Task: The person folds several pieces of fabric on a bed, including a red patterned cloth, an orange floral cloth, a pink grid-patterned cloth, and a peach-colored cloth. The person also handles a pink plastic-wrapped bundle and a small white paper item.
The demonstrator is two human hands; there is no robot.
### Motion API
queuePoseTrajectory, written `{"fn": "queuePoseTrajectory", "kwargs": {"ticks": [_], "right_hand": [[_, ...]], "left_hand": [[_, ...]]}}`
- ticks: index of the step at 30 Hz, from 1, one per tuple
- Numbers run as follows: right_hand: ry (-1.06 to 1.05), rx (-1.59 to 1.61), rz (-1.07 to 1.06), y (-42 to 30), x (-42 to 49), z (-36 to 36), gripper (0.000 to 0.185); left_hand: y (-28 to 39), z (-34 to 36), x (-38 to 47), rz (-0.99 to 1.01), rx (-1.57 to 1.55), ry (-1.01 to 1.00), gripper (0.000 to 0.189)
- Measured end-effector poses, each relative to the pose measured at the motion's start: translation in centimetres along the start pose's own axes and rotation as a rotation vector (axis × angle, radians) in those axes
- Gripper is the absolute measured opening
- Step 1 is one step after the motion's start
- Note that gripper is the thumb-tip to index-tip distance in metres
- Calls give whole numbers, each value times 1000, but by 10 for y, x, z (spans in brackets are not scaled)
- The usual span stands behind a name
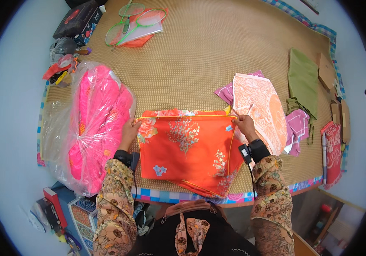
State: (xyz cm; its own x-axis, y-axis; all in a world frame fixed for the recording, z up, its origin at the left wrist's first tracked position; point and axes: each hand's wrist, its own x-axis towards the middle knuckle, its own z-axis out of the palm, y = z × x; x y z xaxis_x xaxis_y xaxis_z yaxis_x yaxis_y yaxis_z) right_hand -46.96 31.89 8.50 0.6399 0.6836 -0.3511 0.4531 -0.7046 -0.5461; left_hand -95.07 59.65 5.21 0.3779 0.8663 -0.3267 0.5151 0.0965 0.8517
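A red floral cloth with yellow piping (186,147) is spread in front of me at the near edge of the bed, over more red cloth that shows at its top and lower right. My left hand (131,129) pinches its upper left corner. At the upper right corner, my right hand (244,124) grips the edge between thumb and fingers. Left of the cloth lies bright pink fabric in a clear plastic bag (101,128). A peach and white patterned cloth (259,105) lies beside my right hand, partly over a purple checked cloth (224,93).
Badminton rackets (151,17) lie at the far left on the woven mat (202,57), near dark boxes (75,19). An olive-green cloth bag (303,80), cardboard boxes (326,72) and a folded red patterned towel (331,153) are on the right. A low table (82,217) stands lower left.
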Motion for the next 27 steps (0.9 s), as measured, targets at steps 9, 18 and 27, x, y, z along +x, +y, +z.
{"fn": "queuePoseTrajectory", "kwargs": {"ticks": [9, 18, 27], "right_hand": [[58, -51, 126, -12, 45, 41, 26], [265, -24, -59, -35, 42, 73, 30], [-73, -335, -744, -75, -95, 117, 56]], "left_hand": [[-36, 33, 52, -48, 272, 149, 26], [-8, 63, 58, -120, 401, 270, 36], [35, 125, -70, 748, 850, -266, 72]]}}
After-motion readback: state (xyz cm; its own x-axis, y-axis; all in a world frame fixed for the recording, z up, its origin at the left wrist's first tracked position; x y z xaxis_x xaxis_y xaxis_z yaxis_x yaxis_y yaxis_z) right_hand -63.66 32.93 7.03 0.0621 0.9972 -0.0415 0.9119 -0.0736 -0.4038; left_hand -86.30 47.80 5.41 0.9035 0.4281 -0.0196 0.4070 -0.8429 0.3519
